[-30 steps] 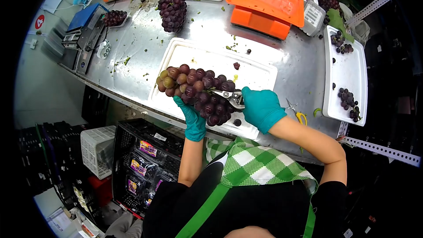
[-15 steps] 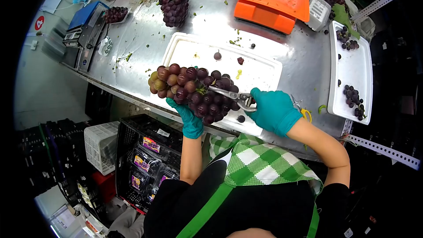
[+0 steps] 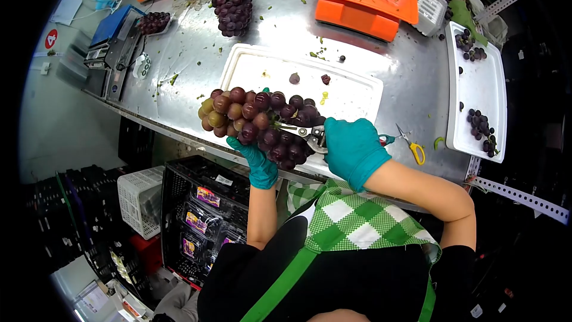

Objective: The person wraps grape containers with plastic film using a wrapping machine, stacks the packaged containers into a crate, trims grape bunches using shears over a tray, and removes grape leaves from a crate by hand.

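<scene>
Nearest the green checked apron [image 3: 357, 220], the left hand [image 3: 260, 166] is cupped around the grape bunch [image 3: 250, 110] from underneath, a gloved fingertip showing above it. The bunch is held over the white tray [image 3: 357, 98], its paler grapes towards the left end, and it has hardly moved in the last half second. The right hand [image 3: 357, 152] is clamped on the handles of the pruning shears [image 3: 312, 135]; it has shifted left and up since then, and the blades now reach among the grapes near the bunch's middle. Just beyond, a loose grape [image 3: 294, 78] lies on the tray where none lay a second ago, near a torn grape [image 3: 326, 79] that was there already. Right of the hand, the yellow-handled scissors [image 3: 415, 146], partly covered half a second ago, show more fully on the metal surface [image 3: 417, 77]. Farther off, another bunch [image 3: 232, 9] and an orange scale [image 3: 360, 0] stay in place
</scene>
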The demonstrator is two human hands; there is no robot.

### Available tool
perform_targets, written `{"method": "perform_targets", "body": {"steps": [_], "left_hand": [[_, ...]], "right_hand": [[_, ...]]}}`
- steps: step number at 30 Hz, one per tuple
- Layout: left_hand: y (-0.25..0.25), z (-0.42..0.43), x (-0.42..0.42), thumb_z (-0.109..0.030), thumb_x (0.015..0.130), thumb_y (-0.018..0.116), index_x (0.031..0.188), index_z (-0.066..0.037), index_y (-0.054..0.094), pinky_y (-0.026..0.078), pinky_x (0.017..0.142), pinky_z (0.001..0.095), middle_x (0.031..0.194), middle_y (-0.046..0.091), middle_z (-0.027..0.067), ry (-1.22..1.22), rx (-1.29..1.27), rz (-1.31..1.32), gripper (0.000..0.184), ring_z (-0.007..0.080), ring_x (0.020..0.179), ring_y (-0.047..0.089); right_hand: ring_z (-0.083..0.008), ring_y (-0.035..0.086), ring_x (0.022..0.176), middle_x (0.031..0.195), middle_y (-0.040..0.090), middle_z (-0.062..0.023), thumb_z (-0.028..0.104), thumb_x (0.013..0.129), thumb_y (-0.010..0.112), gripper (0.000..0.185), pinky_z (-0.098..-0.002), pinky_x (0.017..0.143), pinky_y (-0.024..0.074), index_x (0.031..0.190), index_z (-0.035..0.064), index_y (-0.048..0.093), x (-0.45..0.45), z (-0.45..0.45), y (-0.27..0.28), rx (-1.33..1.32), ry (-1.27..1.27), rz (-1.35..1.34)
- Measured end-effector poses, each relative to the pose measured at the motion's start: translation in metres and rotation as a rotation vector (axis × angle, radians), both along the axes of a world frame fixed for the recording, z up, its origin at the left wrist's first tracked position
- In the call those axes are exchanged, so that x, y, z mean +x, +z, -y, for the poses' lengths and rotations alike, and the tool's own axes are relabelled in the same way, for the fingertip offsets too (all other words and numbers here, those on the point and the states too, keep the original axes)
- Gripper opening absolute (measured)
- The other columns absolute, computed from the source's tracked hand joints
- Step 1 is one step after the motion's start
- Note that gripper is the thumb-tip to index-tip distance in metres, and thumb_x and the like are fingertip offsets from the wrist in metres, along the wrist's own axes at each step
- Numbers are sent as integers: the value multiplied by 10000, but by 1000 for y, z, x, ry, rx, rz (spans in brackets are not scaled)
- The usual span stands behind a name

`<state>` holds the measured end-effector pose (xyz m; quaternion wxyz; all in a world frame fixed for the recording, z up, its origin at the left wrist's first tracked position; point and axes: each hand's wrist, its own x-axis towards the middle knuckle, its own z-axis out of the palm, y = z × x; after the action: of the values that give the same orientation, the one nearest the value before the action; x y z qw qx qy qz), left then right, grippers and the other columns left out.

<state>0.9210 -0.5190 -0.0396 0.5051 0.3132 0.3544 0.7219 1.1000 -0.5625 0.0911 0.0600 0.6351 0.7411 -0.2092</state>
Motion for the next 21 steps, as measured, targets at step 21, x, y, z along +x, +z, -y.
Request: {"method": "perform_targets", "body": {"steps": [21], "left_hand": [[8,1,4,-616,788,343,1279,-110,320,323,988,385,1252,391,74,-24,-145,45,706,233,1139,406]], "right_hand": [[-299,594,601,700,589,-145,247,722,604,273,-399,539,461,861,46,483,42,-17,-12,221,-290,-104]]}}
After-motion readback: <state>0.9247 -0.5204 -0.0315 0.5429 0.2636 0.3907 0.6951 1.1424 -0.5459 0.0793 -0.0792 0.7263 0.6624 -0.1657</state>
